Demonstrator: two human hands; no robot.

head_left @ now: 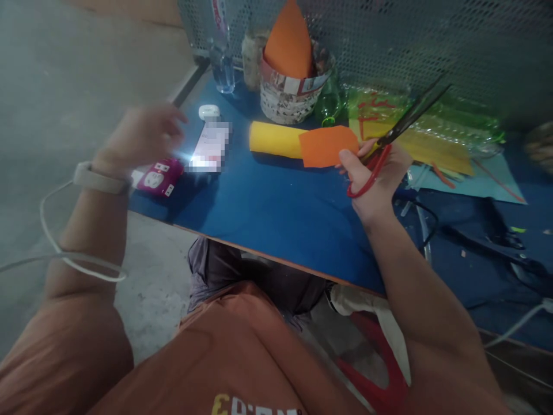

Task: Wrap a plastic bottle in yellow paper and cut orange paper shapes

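Note:
My right hand (380, 176) is closed on red-handled scissors (415, 108), whose dark blades point up and to the right. Its thumb and fingers also pinch a piece of orange paper (324, 147) with a rounded right end. That paper overlaps the right part of a yellow roll (274, 140) lying on the blue table (276, 213). Over the table's left end, my left hand (142, 135) is raised and smeared by motion, so its grip cannot be made out. Nearest to it are a lit phone (212, 147) and a purple socket block (159, 177).
At the back stands a paper-covered pot (287, 98) holding an orange paper cone (290, 43). A clear bottle (223, 72) and a white earbud case (209, 112) are to its left. Plastic packs and coloured sheets (449, 153) lie right, with cables. A white cord (93, 268) hangs by my left arm.

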